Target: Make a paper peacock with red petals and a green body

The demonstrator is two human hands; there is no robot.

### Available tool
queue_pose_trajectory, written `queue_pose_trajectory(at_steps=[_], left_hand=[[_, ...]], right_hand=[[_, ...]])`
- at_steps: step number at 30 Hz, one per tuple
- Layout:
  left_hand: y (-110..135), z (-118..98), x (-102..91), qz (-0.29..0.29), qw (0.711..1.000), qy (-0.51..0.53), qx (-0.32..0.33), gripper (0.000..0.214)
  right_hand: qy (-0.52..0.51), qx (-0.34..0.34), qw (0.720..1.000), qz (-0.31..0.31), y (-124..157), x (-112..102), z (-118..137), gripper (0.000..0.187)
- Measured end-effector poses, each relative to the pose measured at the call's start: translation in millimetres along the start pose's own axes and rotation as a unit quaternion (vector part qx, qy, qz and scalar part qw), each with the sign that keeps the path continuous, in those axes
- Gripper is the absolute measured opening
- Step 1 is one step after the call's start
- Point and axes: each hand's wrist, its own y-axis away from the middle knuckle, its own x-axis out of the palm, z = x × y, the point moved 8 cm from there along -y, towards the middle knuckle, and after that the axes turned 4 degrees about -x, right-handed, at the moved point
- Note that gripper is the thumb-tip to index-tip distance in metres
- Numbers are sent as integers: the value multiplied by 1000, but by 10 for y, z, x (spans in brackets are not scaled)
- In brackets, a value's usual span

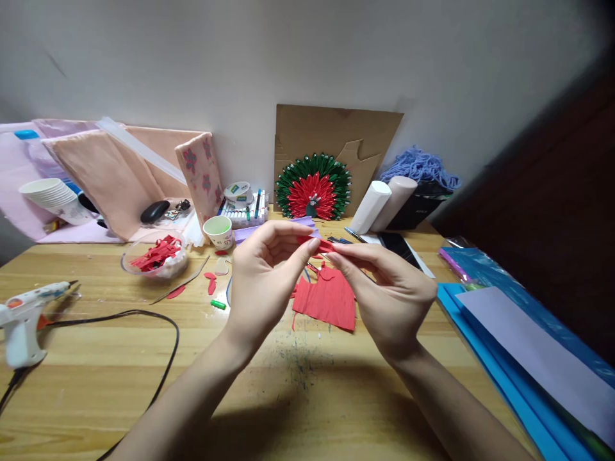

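Over the table (110, 378): I see left hand (266, 275) and right hand (391, 288) — fingertips pinched on a red strip (326, 246).
Red sheet (324, 301): lying below.

A narrow red strip (327, 246) is pinched roughly level between left hand (264, 272) and right hand (396, 288).

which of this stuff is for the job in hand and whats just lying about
Likely the job:
red strip held by left hand and right hand
red sheet on the table
perhaps the glue gun

Probably just lying about:
blue yarn
stacked cups
marker pens
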Motion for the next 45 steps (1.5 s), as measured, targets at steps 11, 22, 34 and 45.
queue_pose_trajectory(at_steps=[11,22,34,45], left_hand=[[35,-30,1,-29,1000,7,-11,16],[32,55,-25,-27,998,31,-50,23],[-20,64,-42,-6,997,54,-56,17],[-61,-254,-78,106,986,-114,55,14]], right_hand=[[44,-67,997,14,-2,24,100,15],[84,-175,981,-21,51,-10,200,25],[74,-153,985,-5,65,-2,159,33],[27,-110,994,1,-39,-23,136,22]])
